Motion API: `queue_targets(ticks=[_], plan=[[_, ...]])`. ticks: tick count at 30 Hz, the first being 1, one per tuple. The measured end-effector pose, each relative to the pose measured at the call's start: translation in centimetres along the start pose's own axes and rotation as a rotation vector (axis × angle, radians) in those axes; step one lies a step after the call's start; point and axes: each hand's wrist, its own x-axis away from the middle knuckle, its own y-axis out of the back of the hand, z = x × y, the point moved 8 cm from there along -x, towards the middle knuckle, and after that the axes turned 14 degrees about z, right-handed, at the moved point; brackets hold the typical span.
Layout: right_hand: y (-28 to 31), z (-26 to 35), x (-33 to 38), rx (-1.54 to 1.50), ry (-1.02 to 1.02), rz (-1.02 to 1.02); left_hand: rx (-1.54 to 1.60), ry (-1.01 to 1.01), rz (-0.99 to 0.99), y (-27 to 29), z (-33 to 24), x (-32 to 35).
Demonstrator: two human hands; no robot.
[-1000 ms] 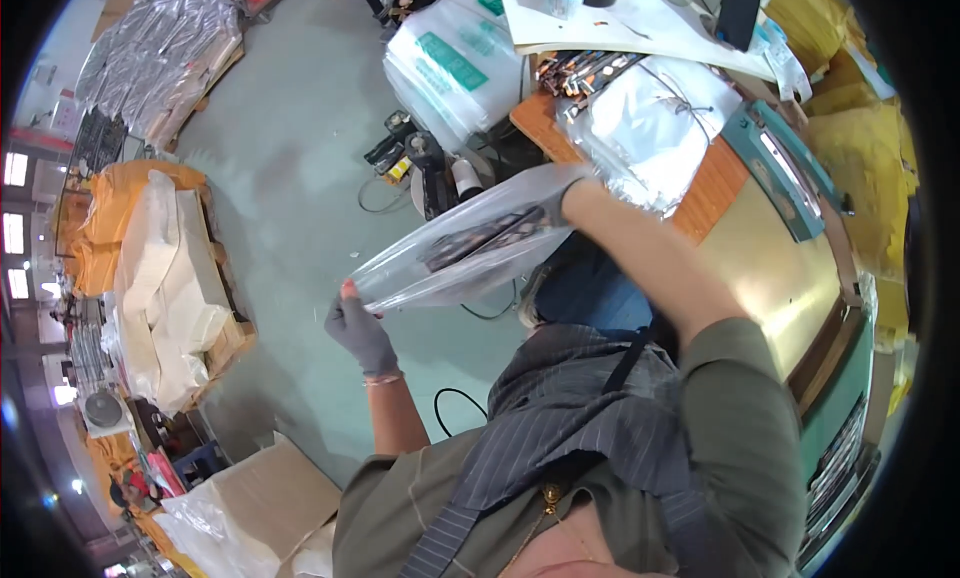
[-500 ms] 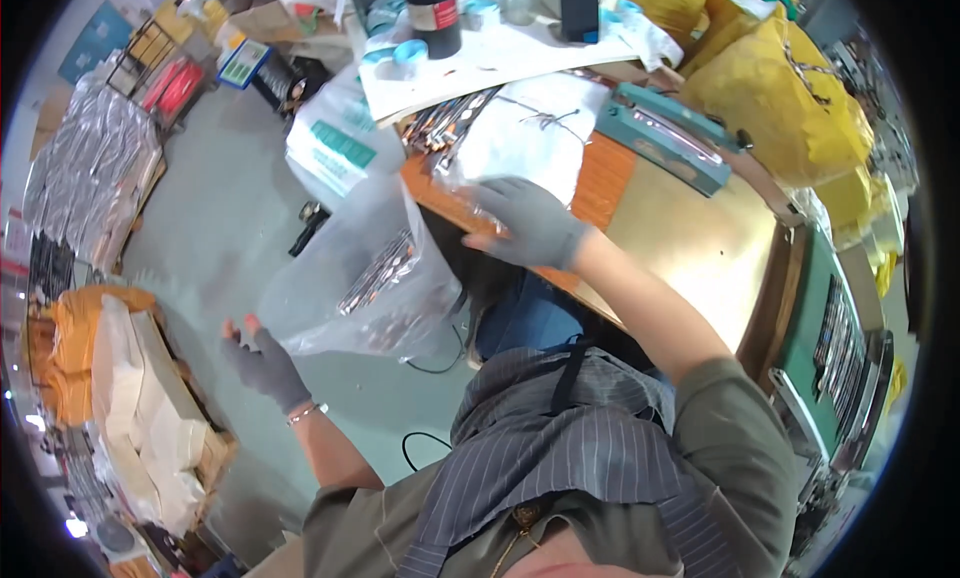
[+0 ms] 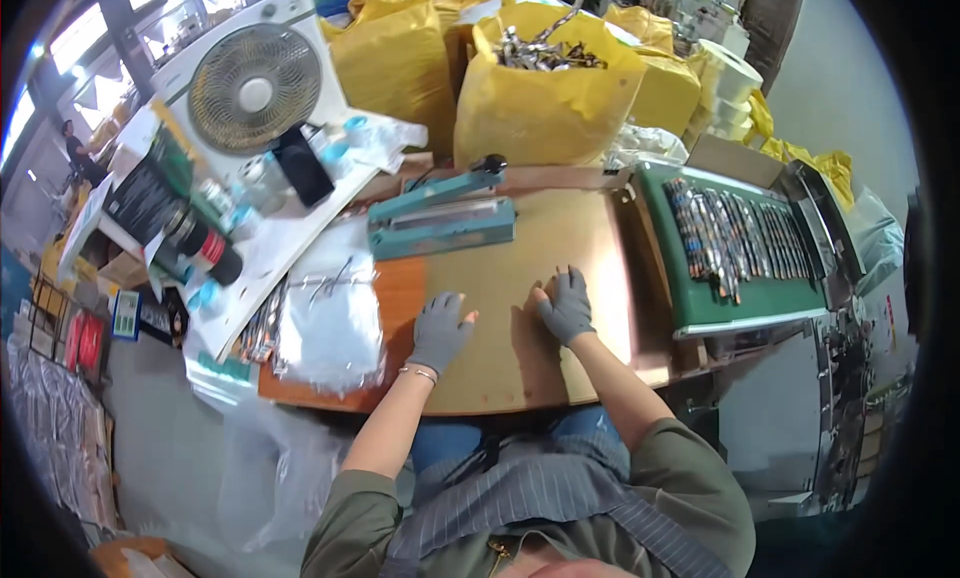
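Left gloved hand (image 3: 440, 333): empty, thumb apart from the other fingers, over the bench (image 3: 500, 278). Right gloved hand (image 3: 568, 311): likewise empty, thumb apart. I cannot tell whether either touches the surface. Clear plastic bags (image 3: 330, 323): flat on the bench, left of my left hand. Teal lever-arm device (image 3: 440, 233): beyond the hands. Multicoloured strips (image 3: 740, 233): in rows on a green tray (image 3: 745, 305), far right.

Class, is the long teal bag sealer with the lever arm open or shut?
Open. On the long teal bag sealer, the lever arm slants up from the base, and the gap widens toward its black knob.
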Motion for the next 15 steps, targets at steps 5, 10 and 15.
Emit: queue_targets(ticks=[5, 10, 15], plan=[[-2.5, -4.6, -10.5, 0.092, -0.209, 0.040, -0.151, 0.421, -0.086, -4.7, 5.3, -4.6], [-2.4, -5.4, -15.8, 0.161, -0.325, -0.006, -0.151, 0.809, -0.139, -4.1, 6.8, -5.7], [-0.7, -4.3, -16.9, 0.161, -0.346, 0.067, -0.233, 1.112, -0.194, -4.5, 9.4, -6.5]])
